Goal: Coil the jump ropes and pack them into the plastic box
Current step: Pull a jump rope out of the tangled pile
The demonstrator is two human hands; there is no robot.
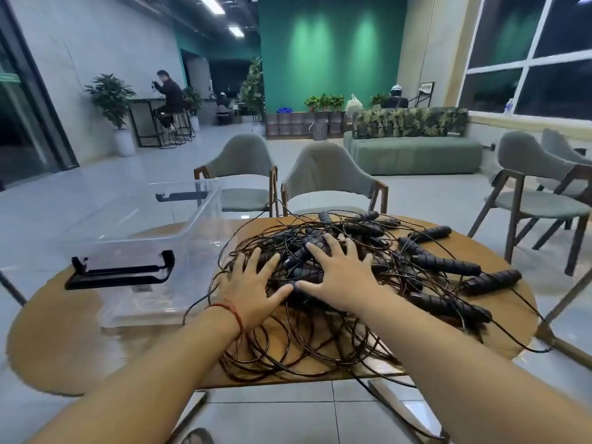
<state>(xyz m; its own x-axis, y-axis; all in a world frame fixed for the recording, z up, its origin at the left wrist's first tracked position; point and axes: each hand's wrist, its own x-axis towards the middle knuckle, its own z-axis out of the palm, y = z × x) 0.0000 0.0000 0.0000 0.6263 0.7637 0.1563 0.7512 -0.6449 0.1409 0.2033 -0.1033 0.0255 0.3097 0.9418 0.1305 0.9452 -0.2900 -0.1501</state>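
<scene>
Both hands, left hand (pixel 250 288) and right hand (pixel 339 274), press flat with fingers spread, neither grip closed, on tangled jump ropes (pixel 368 270) mid-frame; clear plastic box (pixel 144 238) at left on the worktop (pixel 54 341).

Brightness: evenly bright indoors; the white-framed windows (pixel 528 59) are dark.
Sources: rectangular white ceiling lamps (pixel 209 3); pale pools of light on the green back wall (pixel 326 49).
Glare: sheen on the glossy grey floor tiles (pixel 80 174) and the clear plastic box (pixel 144 245).
Shadows: soft and faint.
Distortion: straight lines bow towards the edges.
Sharpness: fine detail is smeared throughout.

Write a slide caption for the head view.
Left hand and right hand rest spread on tangled jump ropes beside the clear plastic box.
</scene>
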